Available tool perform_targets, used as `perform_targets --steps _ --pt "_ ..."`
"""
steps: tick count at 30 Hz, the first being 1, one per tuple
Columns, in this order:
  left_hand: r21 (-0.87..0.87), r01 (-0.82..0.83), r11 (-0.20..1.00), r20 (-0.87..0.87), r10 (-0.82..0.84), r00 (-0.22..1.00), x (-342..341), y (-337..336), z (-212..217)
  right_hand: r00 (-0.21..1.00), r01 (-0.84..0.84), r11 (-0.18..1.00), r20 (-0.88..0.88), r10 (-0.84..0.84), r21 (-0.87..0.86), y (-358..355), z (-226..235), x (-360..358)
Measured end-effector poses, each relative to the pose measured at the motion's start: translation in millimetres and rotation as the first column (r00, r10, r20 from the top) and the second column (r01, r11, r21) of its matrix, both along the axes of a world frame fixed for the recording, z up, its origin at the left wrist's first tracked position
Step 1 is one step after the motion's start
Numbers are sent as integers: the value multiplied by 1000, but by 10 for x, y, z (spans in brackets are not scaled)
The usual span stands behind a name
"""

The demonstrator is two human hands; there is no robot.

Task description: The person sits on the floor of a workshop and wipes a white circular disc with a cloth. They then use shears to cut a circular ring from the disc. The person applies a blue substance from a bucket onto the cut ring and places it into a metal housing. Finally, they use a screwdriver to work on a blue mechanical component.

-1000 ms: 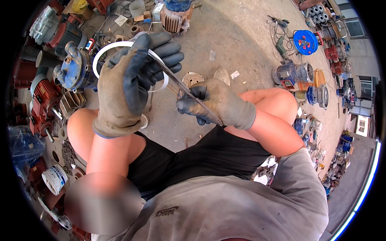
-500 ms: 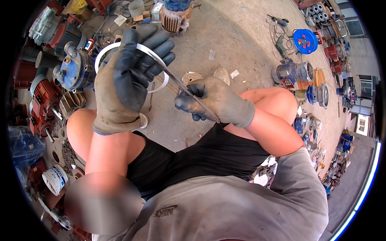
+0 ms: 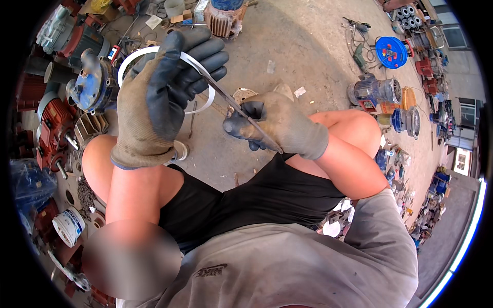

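My left hand (image 3: 149, 108), in a grey glove with a dark coated palm, is raised with its fingers curled round a thin white ring (image 3: 134, 55). The ring loops behind the hand and comes out again to its right. My right hand (image 3: 287, 123), gloved alike, grips a long narrow grey metal tool (image 3: 226, 96) that looks like a flat file. This tool slants from the ring's edge by my left fingers down past my right hand. Its upper end appears to touch the ring; exact contact is hard to make out.
Left of my knee stand a blue pump casing (image 3: 90, 90), red motors (image 3: 54, 120) and a white bucket (image 3: 69, 226). Ahead is a rusty motor with a blue top (image 3: 223, 20). To the right lie a blue cable reel (image 3: 391, 52) and a blue motor (image 3: 371, 95).
My left hand and the ring have shifted slightly left and up. My right hand and the tool have moved very little; both grips stay the same.
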State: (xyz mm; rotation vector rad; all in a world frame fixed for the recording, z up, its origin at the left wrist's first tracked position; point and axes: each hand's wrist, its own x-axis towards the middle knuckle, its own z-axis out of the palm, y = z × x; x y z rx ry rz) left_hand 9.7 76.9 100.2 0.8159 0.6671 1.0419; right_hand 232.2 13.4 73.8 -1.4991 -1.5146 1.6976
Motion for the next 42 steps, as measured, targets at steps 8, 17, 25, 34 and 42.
perform_targets --steps 8,17,25,34,42 --pt "-78 36 996 -4 -36 999 -41 22 -26 999 -2 999 -45 0 -34 3 75 -14" --pt "-44 37 998 -10 -38 999 -67 54 -30 997 -3 993 -75 -6 -117 3 140 -24" --pt "-53 -9 999 74 13 997 -28 44 -75 998 -65 995 -30 62 -79 40 16 2" --pt "-41 67 997 24 -66 998 -79 50 -78 999 -30 992 -45 25 -123 46 49 -19" --pt "-55 92 994 2 -92 996 -110 74 -78 999 -49 998 22 50 -35 40 17 -8"
